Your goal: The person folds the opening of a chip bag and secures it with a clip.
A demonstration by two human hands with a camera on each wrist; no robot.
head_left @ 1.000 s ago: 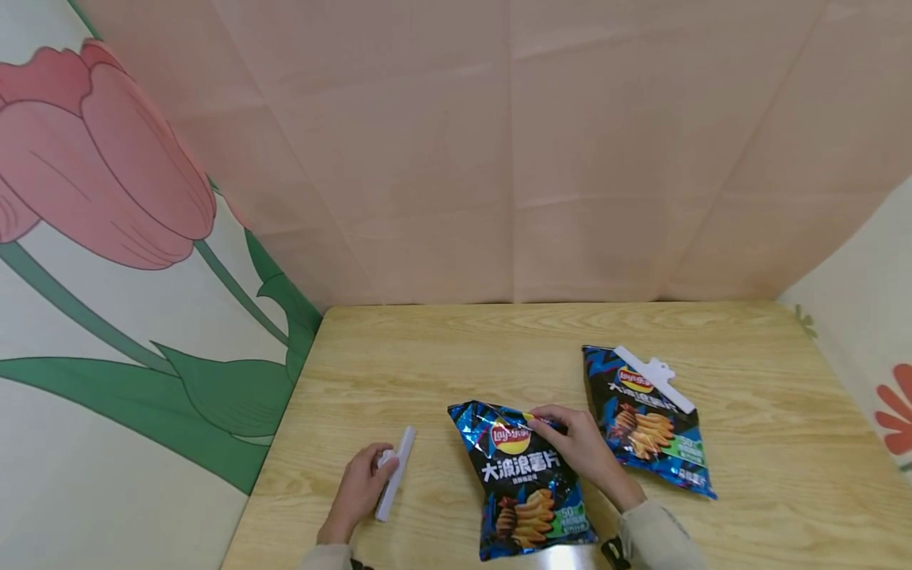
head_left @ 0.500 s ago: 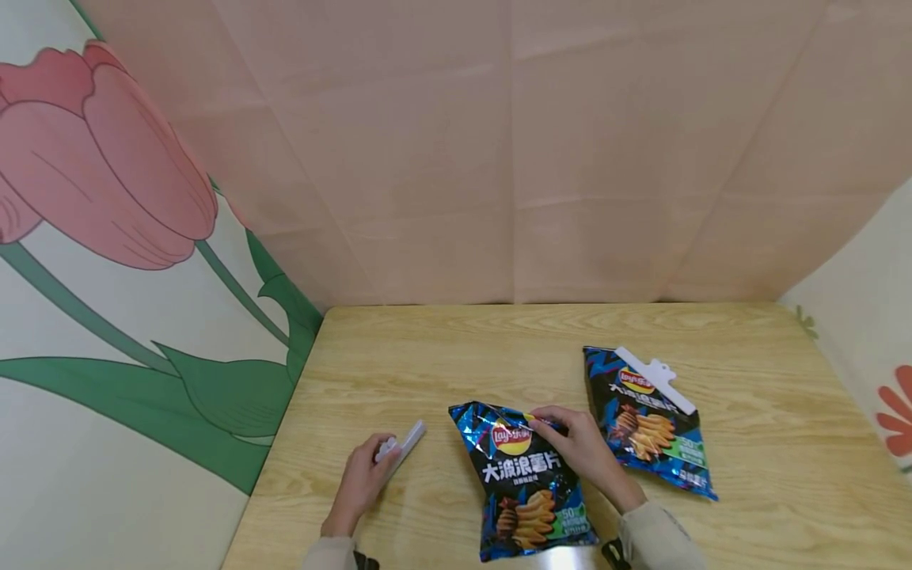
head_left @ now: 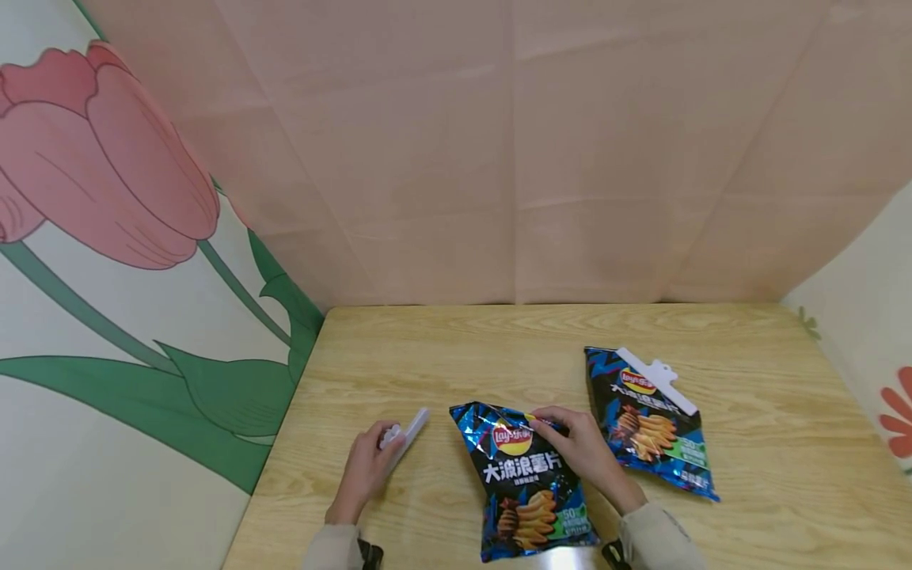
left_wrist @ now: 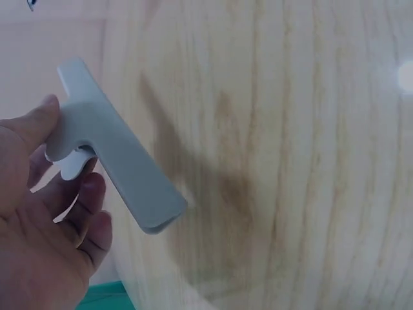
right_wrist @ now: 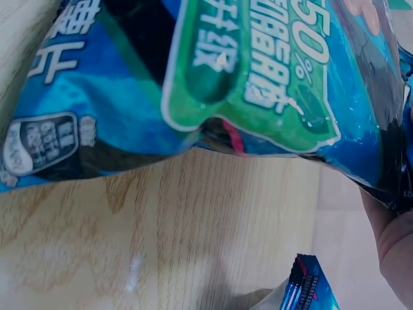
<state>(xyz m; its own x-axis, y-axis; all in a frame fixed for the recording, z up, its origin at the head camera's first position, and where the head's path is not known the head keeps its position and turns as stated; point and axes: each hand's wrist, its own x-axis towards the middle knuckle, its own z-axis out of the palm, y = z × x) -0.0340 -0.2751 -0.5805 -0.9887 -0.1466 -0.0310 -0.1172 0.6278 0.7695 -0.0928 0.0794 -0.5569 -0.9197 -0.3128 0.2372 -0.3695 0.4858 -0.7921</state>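
My left hand [head_left: 365, 471] pinches a white bag clip [head_left: 413, 434] by its rounded handles, left of the nearer chip bag [head_left: 523, 483]. In the left wrist view the clip [left_wrist: 126, 152] has its long bar tilted over the table, and the thumb presses on one handle. My right hand [head_left: 580, 455] grips the top right edge of the nearer chip bag, thumb on its front; the other fingers are mostly hidden behind it. The right wrist view shows the blue chip bag [right_wrist: 251, 71] up close, with part of the right hand [right_wrist: 395, 248] at the edge.
A second chip bag [head_left: 644, 431] lies to the right, with a white clip [head_left: 657, 378] across its top. The wood-grain table [head_left: 456, 348] ends at a pinkish cloth [head_left: 513, 158] behind. A wall with a painted tulip [head_left: 128, 166] stands left.
My left hand has moved forward and slightly right with the clip, which is tilted more to the right. The right hand and both chip bags have stayed in place.
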